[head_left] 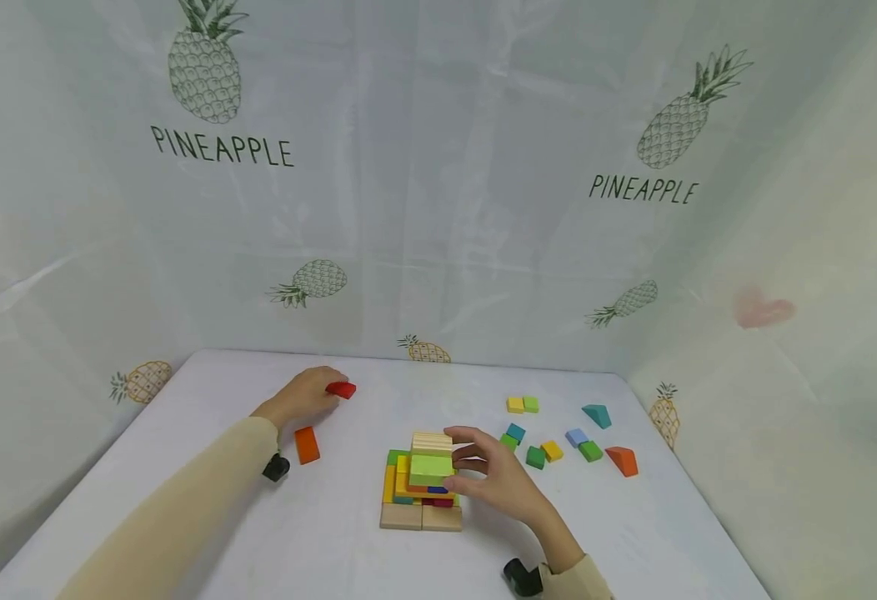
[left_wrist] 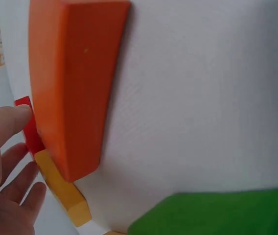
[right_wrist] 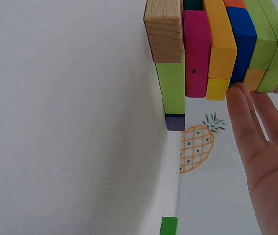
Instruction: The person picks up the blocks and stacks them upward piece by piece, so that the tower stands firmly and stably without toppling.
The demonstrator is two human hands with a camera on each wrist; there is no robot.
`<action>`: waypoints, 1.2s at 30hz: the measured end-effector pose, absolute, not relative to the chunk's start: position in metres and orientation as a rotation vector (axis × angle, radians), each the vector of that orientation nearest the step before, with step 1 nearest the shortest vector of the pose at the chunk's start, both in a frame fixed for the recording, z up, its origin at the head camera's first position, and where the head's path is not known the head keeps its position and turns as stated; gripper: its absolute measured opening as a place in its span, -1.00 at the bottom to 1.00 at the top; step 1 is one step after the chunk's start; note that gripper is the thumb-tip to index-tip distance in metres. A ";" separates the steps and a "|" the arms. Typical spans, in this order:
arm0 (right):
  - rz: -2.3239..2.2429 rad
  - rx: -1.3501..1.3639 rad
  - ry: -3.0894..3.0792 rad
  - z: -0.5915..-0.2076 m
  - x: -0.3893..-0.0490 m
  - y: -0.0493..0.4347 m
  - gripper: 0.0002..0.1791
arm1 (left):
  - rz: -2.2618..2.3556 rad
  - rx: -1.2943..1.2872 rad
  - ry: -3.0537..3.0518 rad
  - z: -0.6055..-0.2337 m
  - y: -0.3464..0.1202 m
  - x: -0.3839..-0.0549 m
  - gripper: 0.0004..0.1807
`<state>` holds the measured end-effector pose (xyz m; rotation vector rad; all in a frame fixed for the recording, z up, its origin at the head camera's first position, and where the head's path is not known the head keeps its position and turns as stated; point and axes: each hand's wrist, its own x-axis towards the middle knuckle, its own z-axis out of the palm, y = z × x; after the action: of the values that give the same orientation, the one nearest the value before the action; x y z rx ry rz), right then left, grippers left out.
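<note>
My left hand (head_left: 307,396) pinches a red block (head_left: 341,389) toward the back left of the table. In the left wrist view its thumb lies on the red block (left_wrist: 30,128), partly hidden behind a large-looking orange block (left_wrist: 75,88). My right hand (head_left: 498,475) rests against the right side of a layered block stack. Its thumb is at the light green block (head_left: 431,470) near the top, and a finger reaches the ridged wooden block (head_left: 432,443). In the right wrist view, fairly straight fingers (right_wrist: 256,117) lie beside the blue block (right_wrist: 242,39) and light green blocks.
An orange block (head_left: 307,445) lies by the left wrist. Plain wooden blocks (head_left: 401,517) form the stack's front base. Several loose blocks, including a yellow block (head_left: 514,405), a teal triangular block (head_left: 598,415) and an orange-red block (head_left: 622,460), lie at right. A printed curtain (head_left: 438,208) hangs behind.
</note>
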<state>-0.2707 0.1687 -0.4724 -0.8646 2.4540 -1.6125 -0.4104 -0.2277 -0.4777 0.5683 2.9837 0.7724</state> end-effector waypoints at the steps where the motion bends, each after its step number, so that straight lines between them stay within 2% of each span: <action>1: -1.610 -0.865 2.454 -0.472 -0.271 0.168 -0.22 | 0.764 0.580 2.984 -0.478 -0.227 -0.410 -0.50; 14: -1.597 -0.867 2.472 -0.472 -0.271 0.169 -0.23 | 0.663 0.698 3.031 -0.473 -0.214 -0.395 -0.63; 20: -1.612 -0.865 2.462 -0.474 -0.270 0.170 -0.24 | 0.673 0.780 3.066 -0.464 -0.202 -0.384 -0.60; 36: -1.585 -0.835 2.486 -0.473 -0.270 0.169 -0.23 | 0.908 1.255 2.904 -0.410 -0.146 -0.302 -0.61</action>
<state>-0.2704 0.1690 -0.4731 -0.8354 2.4856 -1.5846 -0.3022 -0.1462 -0.4095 1.2548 2.9043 0.9078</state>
